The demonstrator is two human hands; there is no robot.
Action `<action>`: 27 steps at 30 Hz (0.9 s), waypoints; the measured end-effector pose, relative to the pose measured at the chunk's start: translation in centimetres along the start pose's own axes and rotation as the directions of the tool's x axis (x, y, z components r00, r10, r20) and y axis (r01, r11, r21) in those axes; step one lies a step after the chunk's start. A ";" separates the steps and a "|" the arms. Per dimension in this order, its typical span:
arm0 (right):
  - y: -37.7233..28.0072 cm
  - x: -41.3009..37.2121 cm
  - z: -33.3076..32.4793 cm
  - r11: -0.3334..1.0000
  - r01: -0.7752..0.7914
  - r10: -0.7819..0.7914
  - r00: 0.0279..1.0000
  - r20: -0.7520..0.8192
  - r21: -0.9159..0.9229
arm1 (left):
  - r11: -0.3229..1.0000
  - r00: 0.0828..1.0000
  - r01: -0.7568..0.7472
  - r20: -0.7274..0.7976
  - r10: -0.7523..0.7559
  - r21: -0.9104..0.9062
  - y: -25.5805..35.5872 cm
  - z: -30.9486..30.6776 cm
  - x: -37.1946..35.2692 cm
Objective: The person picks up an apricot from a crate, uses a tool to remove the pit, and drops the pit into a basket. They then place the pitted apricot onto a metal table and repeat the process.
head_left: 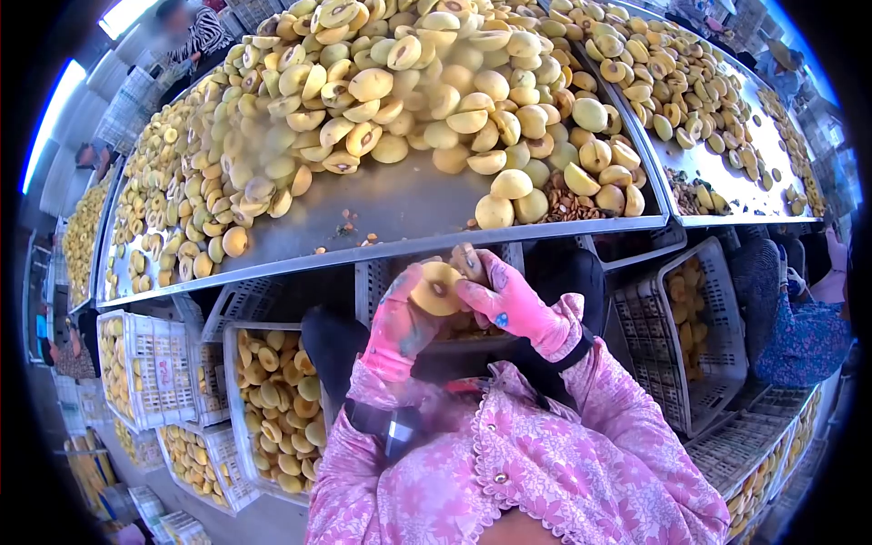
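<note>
Metal desk (381, 195) carries heaped fruit halves (372, 84); just off its near edge, the left hand (400, 318) holds one fruit half (424, 295), pit side showing. Right hand (520, 304), fingers bent, touches that half; whether it grips cannot be told.

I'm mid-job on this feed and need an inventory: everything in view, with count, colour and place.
Fruit half: one, yellow, picture centre
Tables: at least two, grey metal, ahead and right
Piled fruit: too many to count, yellow, on the tables
Pits: many, reddish brown, nearest table's right corner
Crates: at least six, white or grey, both sides, several holding fruit
Other people: several, varied clothing, picture edges
Lights: two, white, upper left
Sleeves: two, pink floral, lower middle
Left hand: one, pink-gloved, holding the fruit half
Right hand: one, pink-gloved, touching it
</note>
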State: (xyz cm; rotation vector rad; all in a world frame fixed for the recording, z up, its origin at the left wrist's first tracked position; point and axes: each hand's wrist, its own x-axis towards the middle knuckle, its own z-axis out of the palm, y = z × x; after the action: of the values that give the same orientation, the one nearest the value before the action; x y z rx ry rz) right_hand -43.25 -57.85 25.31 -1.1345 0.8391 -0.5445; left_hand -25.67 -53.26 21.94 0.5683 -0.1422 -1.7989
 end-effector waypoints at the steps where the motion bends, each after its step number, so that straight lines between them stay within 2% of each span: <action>1: 0.1 -0.5 0.0 1.000 0.005 -0.005 1.000 -0.003 0.028 | 0.999 0.997 -0.032 -0.074 0.030 -0.027 0.0 -0.2 0.0; 2: 0.3 -1.0 0.1 1.000 0.001 -0.001 1.000 -0.005 0.002 | 0.996 0.987 -0.065 -0.147 0.057 -0.052 0.0 -0.3 0.0; 4: 0.8 -2.2 0.2 0.999 -0.008 0.007 1.000 -0.010 -0.051 | 0.994 0.985 -0.106 -0.139 0.101 -0.035 0.1 -0.3 0.1; 5: 1.2 -2.7 0.3 0.985 -0.024 0.025 1.000 0.003 -0.172 | 0.992 0.983 -0.126 -0.135 0.122 -0.018 0.1 -0.2 0.1; 6: 0.9 -3.3 0.8 0.972 -0.092 0.093 0.996 -0.008 -0.215 | 0.990 0.981 -0.144 -0.131 0.142 0.000 0.0 -0.2 0.1; 8: 1.1 -3.8 1.3 0.961 -0.117 0.119 0.993 -0.008 -0.250 | 0.980 0.974 -0.188 -0.115 0.194 0.058 -0.4 -0.2 0.1; 10: 6.8 -2.5 -0.1 0.868 0.142 -0.129 0.990 0.059 -0.476 | 0.964 0.965 -0.238 -0.086 0.248 0.115 -0.8 -0.1 0.2; 12: 7.5 -2.4 -0.1 0.799 0.238 -0.222 0.970 0.097 -0.553 | 0.940 0.951 -0.294 -0.051 0.306 0.172 -1.1 -0.2 0.2; 15: 4.0 -3.5 1.7 0.837 0.174 -0.181 0.983 0.037 -0.518 | 0.936 0.945 -0.327 0.014 0.328 0.127 -1.4 -0.1 0.0; 20: 5.0 -3.2 2.1 0.893 0.121 -0.168 0.983 -0.072 -0.434 | 0.950 0.959 -0.277 -0.022 0.283 0.141 -1.9 0.9 -0.6; 23: 5.1 -3.5 2.3 0.855 0.063 -0.116 0.991 -0.071 -0.514 | 0.963 0.971 -0.236 -0.007 0.239 0.127 -1.7 0.8 -0.9; 24: 5.1 -3.6 2.2 0.804 0.123 -0.176 0.984 -0.035 -0.582 | 0.967 0.974 -0.225 0.011 0.226 0.116 -1.5 0.6 -1.0; 26: 5.4 -3.7 1.9 0.676 0.235 -0.281 0.958 0.050 -0.698 | 0.998 0.996 -0.065 0.058 0.066 -0.006 -0.9 0.0 -1.2; 27: 7.0 -3.4 1.5 0.539 0.311 -0.367 0.923 0.114 -0.783 | 0.998 0.996 0.017 0.088 -0.011 -0.064 -0.8 -0.2 -1.2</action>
State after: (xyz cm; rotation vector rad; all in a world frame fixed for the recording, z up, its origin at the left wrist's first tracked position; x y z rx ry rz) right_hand -44.30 -52.03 20.03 -2.1659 0.9471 -0.5332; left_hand -25.99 -51.83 21.80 0.4452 -0.1393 -1.8364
